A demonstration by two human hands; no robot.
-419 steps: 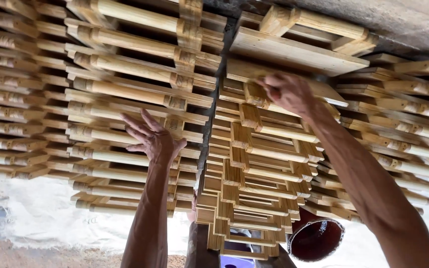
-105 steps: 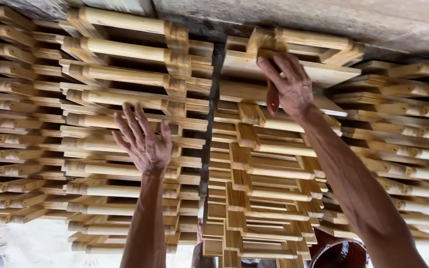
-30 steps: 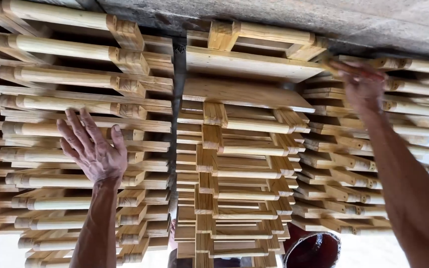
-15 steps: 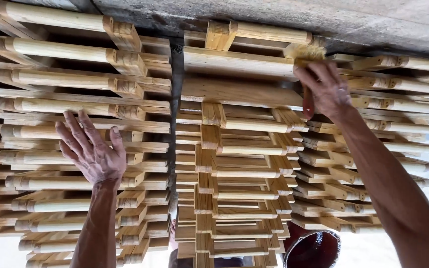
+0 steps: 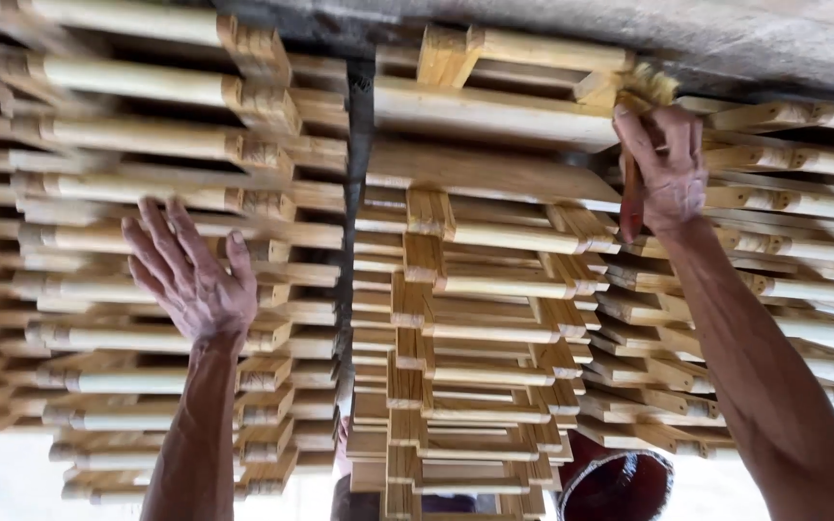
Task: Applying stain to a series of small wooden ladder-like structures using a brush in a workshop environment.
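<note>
Three stacks of pale wooden slatted frames fill the view. My right hand (image 5: 668, 169) grips a brush with a reddish handle (image 5: 631, 207). Its yellowish bristles (image 5: 651, 85) touch the top right corner of the middle stack (image 5: 475, 289). My left hand (image 5: 190, 275) lies flat with fingers spread against the left stack (image 5: 98, 145) and holds nothing. The right stack (image 5: 784, 241) runs partly behind my right forearm.
Rough grey concrete (image 5: 726, 39) runs along the top edge above the stacks. A dark narrow gap (image 5: 359, 145) separates the left and middle stacks. A dark red bucket (image 5: 615, 487) sits at the bottom, below the middle stack. Pale ground shows at the bottom corners.
My right hand swept the brush left along the top of the middle stack, then back right and up to the corner. My left hand stayed flat on the left stack.
</note>
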